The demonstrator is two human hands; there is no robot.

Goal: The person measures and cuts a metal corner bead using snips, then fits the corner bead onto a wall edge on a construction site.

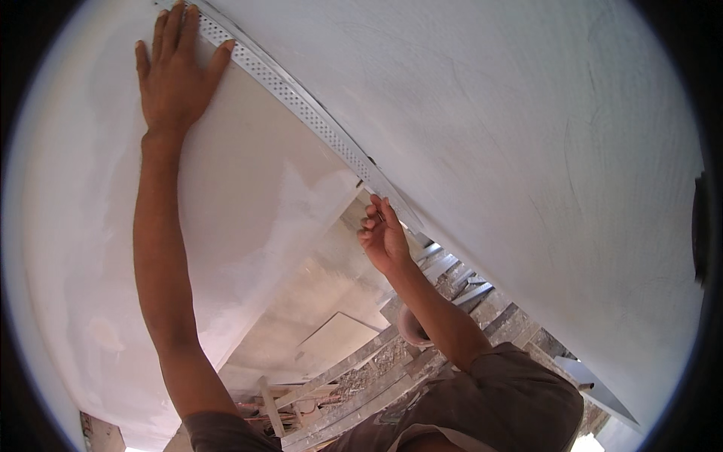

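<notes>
A long white perforated corner bead (pixel 301 108) runs diagonally along the edge between a pale plastered panel (pixel 248 158) on the left and a broad white surface (pixel 527 128) on the right. At its upper end my left hand (pixel 177 87) lies flat against the panel, fingers spread, with fingertips and thumb reaching onto the perforated flange. My right hand (pixel 385 237) is at the lower part of the bead, just past the panel's corner. Its thumb and forefinger pinch the bead's edge while the other fingers curl in.
Far below are wooden planks (pixel 361 407) and rubble on the floor. A round bucket (pixel 413 328) stands partly behind my right forearm. A flat light board (pixel 339 335) lies near the wall below. A dark object (pixel 700 230) shows at the far right.
</notes>
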